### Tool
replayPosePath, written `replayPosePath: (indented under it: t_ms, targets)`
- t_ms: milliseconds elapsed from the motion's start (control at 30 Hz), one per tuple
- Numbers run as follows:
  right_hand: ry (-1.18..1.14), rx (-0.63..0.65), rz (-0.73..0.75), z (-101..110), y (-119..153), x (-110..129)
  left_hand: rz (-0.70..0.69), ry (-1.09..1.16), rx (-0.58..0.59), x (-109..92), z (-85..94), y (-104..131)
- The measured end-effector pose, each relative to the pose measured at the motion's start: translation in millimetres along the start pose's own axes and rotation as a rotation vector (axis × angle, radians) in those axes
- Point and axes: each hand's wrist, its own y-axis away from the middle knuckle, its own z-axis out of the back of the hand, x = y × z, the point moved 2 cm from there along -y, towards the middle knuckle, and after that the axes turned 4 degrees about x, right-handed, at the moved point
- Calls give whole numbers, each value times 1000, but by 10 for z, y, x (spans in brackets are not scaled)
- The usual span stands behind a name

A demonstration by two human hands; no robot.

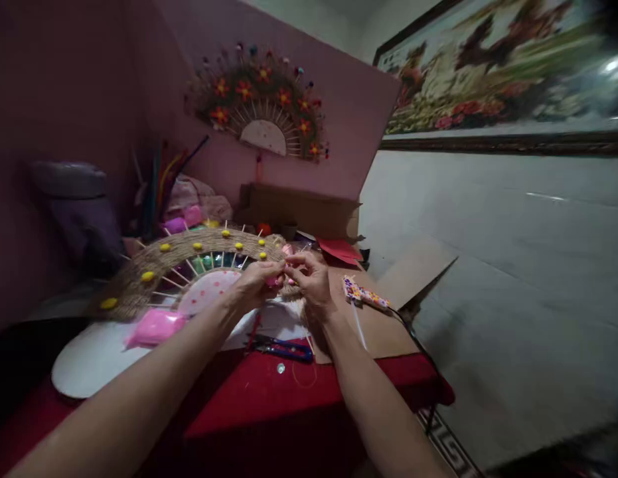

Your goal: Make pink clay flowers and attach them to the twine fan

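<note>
My left hand and my right hand meet at the right end of a fan-shaped craft wrapped in twine. Thumbs and fingers of both are pinched together. A bit of pink clay shows at the left fingertips; what lies between the right fingertips is too small to make out. Yellow oval dots and thin sticks are set along the fan's band, around a pale half-disc with pink spots. Just left of my left forearm is a pink packet.
Blue-handled scissors lie on the red tablecloth below my hands. A glue gun with a floral pattern rests on cardboard at right. A white round board sits at left. A finished flowered fan hangs on the wall.
</note>
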Motion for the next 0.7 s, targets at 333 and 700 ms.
replayPosePath:
  t_ms: [333,700]
  targets:
    - [-24,0,53,-12,13,-3,13,18,6,-30,-17,15]
    - [-5,64,65,-23,26,33,7,73,3,-3,-8,15]
